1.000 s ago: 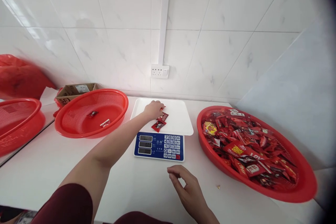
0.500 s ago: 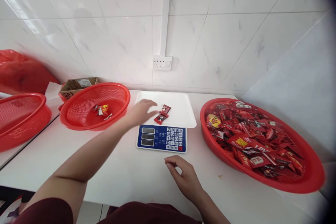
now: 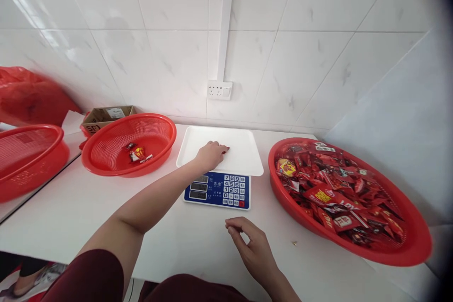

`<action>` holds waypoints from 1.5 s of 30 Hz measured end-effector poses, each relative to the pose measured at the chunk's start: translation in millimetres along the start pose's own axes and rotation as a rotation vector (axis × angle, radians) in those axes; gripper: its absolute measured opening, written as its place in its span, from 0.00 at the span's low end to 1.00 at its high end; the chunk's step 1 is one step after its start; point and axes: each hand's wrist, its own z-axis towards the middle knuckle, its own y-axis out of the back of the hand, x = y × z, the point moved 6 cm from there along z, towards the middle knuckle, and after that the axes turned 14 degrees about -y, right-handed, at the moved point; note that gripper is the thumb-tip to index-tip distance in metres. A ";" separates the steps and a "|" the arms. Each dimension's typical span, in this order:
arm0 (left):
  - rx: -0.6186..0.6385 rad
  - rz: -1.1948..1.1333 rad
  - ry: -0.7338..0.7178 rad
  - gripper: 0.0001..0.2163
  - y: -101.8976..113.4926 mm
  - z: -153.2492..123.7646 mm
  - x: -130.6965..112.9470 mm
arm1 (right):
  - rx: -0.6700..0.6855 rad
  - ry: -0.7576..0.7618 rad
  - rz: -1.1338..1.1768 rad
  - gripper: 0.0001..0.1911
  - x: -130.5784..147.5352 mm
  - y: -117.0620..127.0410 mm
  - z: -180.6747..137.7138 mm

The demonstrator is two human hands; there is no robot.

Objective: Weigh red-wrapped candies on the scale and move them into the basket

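Note:
My left hand [image 3: 210, 153] reaches out over the white tray [image 3: 244, 151] of a blue-faced digital scale [image 3: 231, 188]. Its fingers are curled over the small red candy packets [image 3: 227, 148] on the tray, and only a red tip shows past the fingertips. My right hand [image 3: 253, 245] rests on the white table in front of the scale, fingers loosely apart, holding nothing. Left of the scale, a round red mesh basket [image 3: 166, 127] holds a few packets [image 3: 136, 153]. To the right, a wide red basket [image 3: 406, 250] is heaped with red candy packets [image 3: 329, 193].
Another red basket [image 3: 31, 160] stands at the far left on a lower surface, with a red plastic bag [image 3: 28, 96] behind it. A cardboard box [image 3: 102, 114] sits behind the left basket. A wall socket [image 3: 219, 89] is above the scale. A tiled wall closes the right side.
My left hand swung from the tray toward the left basket, where more packets now lie, and has come back onto the tray over the two remaining packets. My right hand barely moved.

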 end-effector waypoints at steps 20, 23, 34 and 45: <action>-0.392 -0.177 0.274 0.18 81.4 -122.2 49.3 | -0.466 -0.001 -0.317 0.11 -3.0 112.5 12.3; -0.512 -0.467 0.173 0.16 70.1 -117.5 13.0 | -0.519 -0.104 -0.546 0.14 -10.1 159.0 22.2; -0.346 -0.790 -0.058 0.17 37.3 -91.8 -43.3 | -0.543 -0.389 -0.963 0.32 -46.0 228.5 36.9; -0.326 -0.874 -0.064 0.17 28.9 -94.4 -31.2 | -0.883 -0.404 -0.719 0.36 -51.7 286.3 46.9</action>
